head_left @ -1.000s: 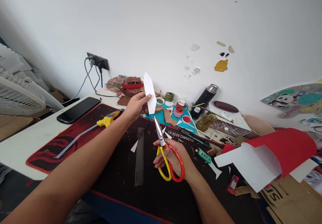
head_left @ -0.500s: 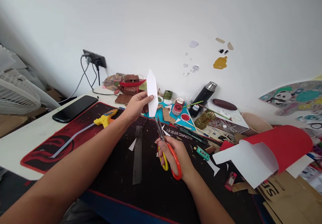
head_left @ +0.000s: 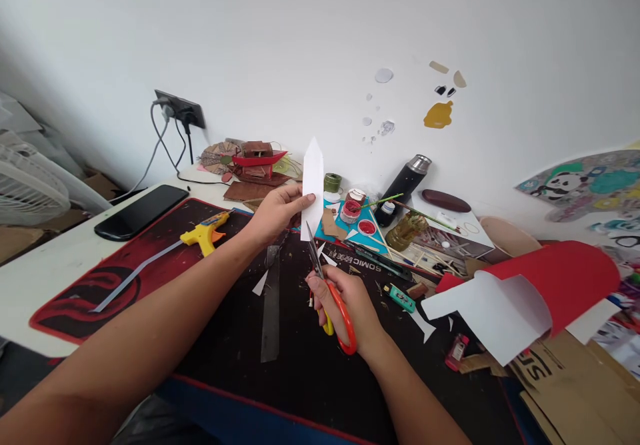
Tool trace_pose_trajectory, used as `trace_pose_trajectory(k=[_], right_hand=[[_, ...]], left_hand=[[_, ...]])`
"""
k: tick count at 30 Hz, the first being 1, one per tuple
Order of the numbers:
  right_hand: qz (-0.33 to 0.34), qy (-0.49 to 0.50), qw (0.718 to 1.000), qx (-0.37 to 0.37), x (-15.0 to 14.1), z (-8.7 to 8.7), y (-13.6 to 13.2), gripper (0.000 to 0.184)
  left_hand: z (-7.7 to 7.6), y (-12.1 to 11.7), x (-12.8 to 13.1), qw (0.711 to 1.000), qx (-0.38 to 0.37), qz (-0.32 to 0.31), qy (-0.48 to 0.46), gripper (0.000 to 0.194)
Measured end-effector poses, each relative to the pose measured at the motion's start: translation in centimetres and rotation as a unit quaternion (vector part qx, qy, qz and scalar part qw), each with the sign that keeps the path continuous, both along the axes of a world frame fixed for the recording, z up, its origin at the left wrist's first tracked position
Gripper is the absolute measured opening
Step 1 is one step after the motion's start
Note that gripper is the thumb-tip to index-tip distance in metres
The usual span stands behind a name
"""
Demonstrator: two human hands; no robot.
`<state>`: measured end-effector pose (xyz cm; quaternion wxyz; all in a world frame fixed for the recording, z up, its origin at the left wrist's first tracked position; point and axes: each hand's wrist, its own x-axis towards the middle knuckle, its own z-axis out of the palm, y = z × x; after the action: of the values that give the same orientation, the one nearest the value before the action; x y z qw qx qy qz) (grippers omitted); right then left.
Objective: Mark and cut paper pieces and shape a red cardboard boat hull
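Note:
Between thumb and fingers, my left hand (head_left: 281, 212) pinches a narrow white paper piece (head_left: 313, 172) that stands upright with a pointed top. My right hand (head_left: 353, 302) grips the scissors (head_left: 345, 325), which have one orange and one yellow handle loop. The blade tips reach up to the paper's lower end; whether they touch it I cannot tell. Below the hands a steel ruler (head_left: 271, 318) lies on the black mat, with a small white paper scrap (head_left: 260, 284) beside it.
A yellow glue gun (head_left: 203, 235) and a black phone (head_left: 143, 213) lie on the left. Behind the hands stand a red model boat (head_left: 257, 158), open red paint pots (head_left: 351, 211) and a black thermos (head_left: 404, 188). Curled red paper (head_left: 580, 285) and cardboard (head_left: 570, 385) are on the right.
The white paper has shifted slightly right and turned a little in my left hand. The scissors' blades have come up to its lower end.

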<state>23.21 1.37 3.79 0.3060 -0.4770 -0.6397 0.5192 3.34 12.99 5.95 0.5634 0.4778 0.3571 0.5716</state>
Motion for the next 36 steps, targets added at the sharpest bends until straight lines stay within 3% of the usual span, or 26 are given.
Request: trace_pose_trajectory(k=[9,19,36], right_hand=[[-0.005,-0.001,1.000,0.004,-0.05,0.14,-0.08,0.047],[-0.003,-0.003,1.000,0.007,0.05,0.00,-0.03,0.049],[0.001,-0.013,1.000,0.008,0.04,-0.13,0.03,0.048]], left_hand=[[0.07,-0.15,0.00,0.998,0.021,0.009,0.054,0.057],[0.52,-0.27,-0.12,1.000,-0.009,-0.007,-0.003,0.055],[0.49,-0.39,0.12,1.000,-0.013,-0.017,0.001,0.054]])
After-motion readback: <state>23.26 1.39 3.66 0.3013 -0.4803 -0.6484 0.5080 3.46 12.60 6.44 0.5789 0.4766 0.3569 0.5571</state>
